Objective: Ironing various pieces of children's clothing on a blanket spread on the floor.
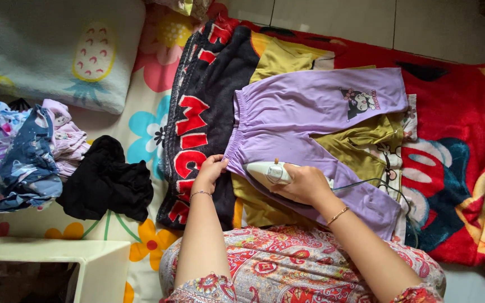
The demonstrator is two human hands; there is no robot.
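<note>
**Soft purple trousers under a white iron**

From the left of the frame I count one pale pillow [63, 53] at upper left, one heap of folded patterned clothes [23, 151] below it, and one crumpled black garment [105, 179] just beside that heap. A white stool corner [57, 264] sits at lower left.

Toward the centre, my left hand [210, 171] pinches the waistband corner of the one pair of purple trousers [310, 112], fingers closed on the cloth. The trousers lie flat at centre frame on a yellow garment [287, 62] and a dark lettered towel [203, 112], all over a red blanket [461, 140] on the floor.

My right hand [304, 182] is wrapped around the handle of the one white iron [268, 173], which rests on the lower trouser leg; its cord [377, 182] trails right.

I judge the trousers light, limp and prone to bunching, best held taut at the waistband or hem. The iron looks rigid and heavier, to be gripped only by its handle.
</note>
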